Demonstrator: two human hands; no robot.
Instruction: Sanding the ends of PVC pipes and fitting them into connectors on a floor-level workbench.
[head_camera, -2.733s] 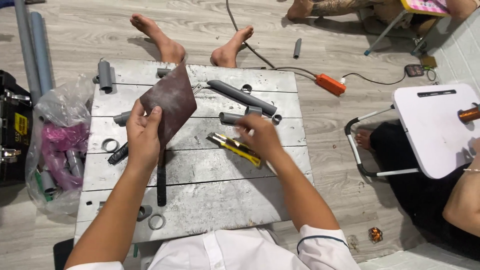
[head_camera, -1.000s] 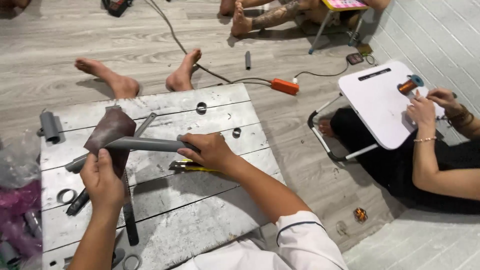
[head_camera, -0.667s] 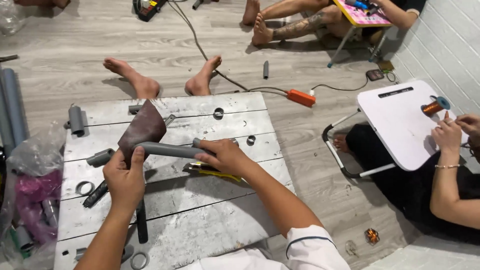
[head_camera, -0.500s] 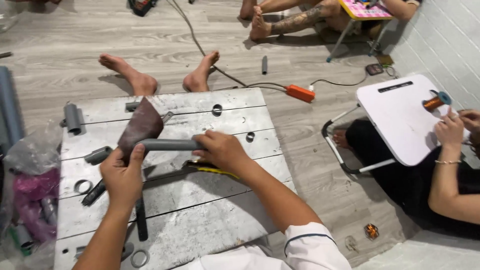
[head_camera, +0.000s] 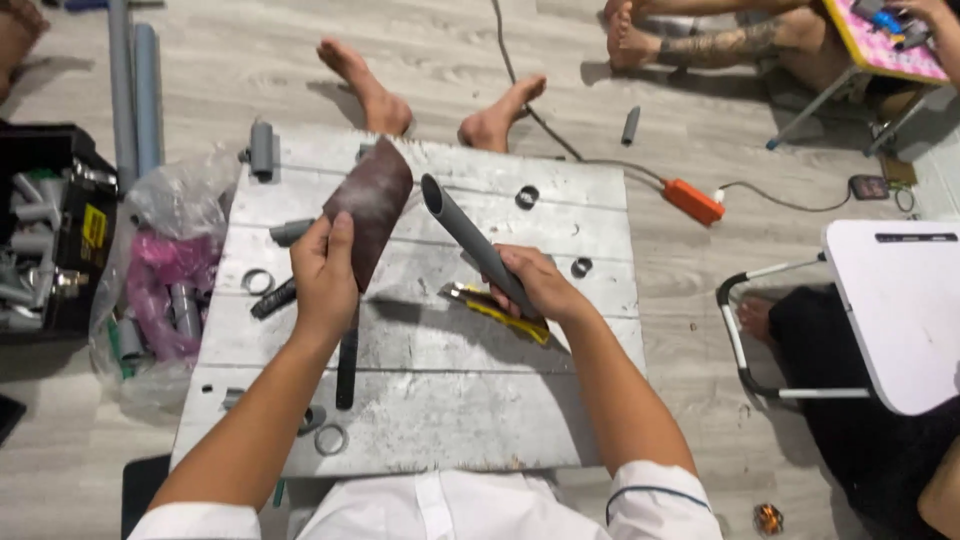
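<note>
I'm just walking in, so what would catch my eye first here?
The two hands above a silvery board: the right hand grips a grey pipe angled up, the left hand holds brown sandpaper beside it. Under the right hand lies a yellow knife.

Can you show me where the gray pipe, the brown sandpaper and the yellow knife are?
gray pipe (head_camera: 470, 235), head view, middle of its bare length above the right hand.
brown sandpaper (head_camera: 370, 205), head view, centre of the sheet.
yellow knife (head_camera: 505, 315), head view, yellow body on the table.
</note>
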